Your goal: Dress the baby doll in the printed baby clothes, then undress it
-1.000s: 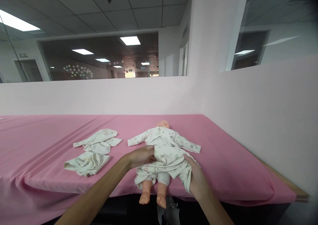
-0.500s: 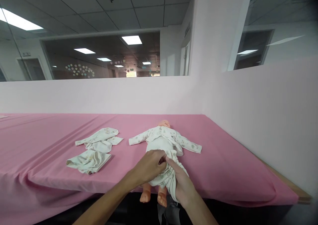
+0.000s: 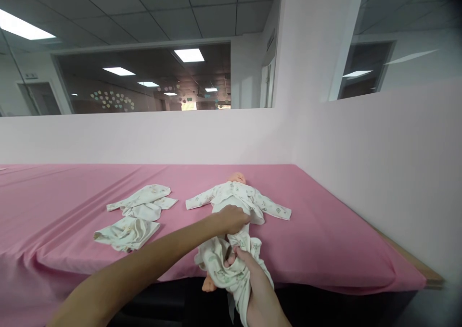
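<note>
A baby doll (image 3: 237, 177) lies with its head away from me, in a white patterned jacket (image 3: 231, 190) with both sleeves spread. My left hand (image 3: 234, 219) is closed in a fist over the doll's lower belly; what its fingers hold is hidden. My right hand (image 3: 252, 274) grips white patterned baby trousers (image 3: 220, 264), bunched around the doll's legs and hanging over the near edge. One doll foot (image 3: 208, 283) shows beneath the cloth; the other is covered.
A pink sheet (image 3: 325, 231) covers the table. To the left lie a crumpled white baby top (image 3: 147, 202) and a folded patterned garment (image 3: 127, 233). A wooden edge (image 3: 433, 281) shows at the right corner. White walls with windows stand behind and to the right.
My left hand has moved up from the trousers onto the doll's belly. My right hand has drawn the trousers down towards me, covering one of the feet.
</note>
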### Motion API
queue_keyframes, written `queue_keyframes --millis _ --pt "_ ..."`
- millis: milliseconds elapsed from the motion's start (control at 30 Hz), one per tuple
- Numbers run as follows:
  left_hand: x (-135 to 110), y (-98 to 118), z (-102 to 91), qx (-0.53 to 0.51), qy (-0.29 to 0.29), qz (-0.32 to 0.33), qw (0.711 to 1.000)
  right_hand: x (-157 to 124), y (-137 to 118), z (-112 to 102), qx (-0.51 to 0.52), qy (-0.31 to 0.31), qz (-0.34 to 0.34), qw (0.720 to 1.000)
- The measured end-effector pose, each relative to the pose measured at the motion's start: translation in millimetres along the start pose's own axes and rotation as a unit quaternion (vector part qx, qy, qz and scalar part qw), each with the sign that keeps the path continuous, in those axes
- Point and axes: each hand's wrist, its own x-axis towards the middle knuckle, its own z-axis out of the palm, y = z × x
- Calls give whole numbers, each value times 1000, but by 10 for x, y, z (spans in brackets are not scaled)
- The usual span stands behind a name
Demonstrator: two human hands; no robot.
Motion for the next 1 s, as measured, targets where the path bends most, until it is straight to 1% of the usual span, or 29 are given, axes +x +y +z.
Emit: queue_keyframes --millis 33,100,200,267,333,400,467,567,633,700,767,833,900,1000 --pt "40 29 -1 30 -18 18 999 -15 8 -3 -4 -11 5 1000" --pt "64 88 -27 83 -58 65 993 -49 1 -14 -22 -10 15 1000" --pt "-2 157 -69 114 -98 123 981 -107 -36 -29 -46 -19 23 998" --pt "-72 177 -70 130 -121 153 972 -139 -50 -39 -54 -54 36 996" --pt "-135 181 -46 132 -140 164 968 -152 -37 -61 -65 -86 46 993" --pt "-184 184 5 133 -150 168 965 -142 -1 -102 -98 -88 34 991" --pt "-219 194 78 144 -141 173 964 -123 42 -156 -167 -76 13 983" --pt "-238 213 187 166 -96 208 959 -109 88 -225 -248 -52 -4 967" --pt "-228 211 215 164 -66 251 952 -122 109 -248 -251 -18 -8 968" --pt "-206 193 181 149 -39 282 947 -145 130 -257 -238 14 -13 971" --pt "-180 171 88 120 -18 263 957 -171 148 -263 -218 30 -30 975" --pt "-158 155 -43 65 -7 210 976 -189 150 -280 -182 36 -53 981" --pt "-151 142 -184 -10 -14 159 987 -188 120 -323 -138 44 -71 987" --pt "-175 112 -362 -124 -8 123 985 -144 19 -444 -73 50 -79 993"
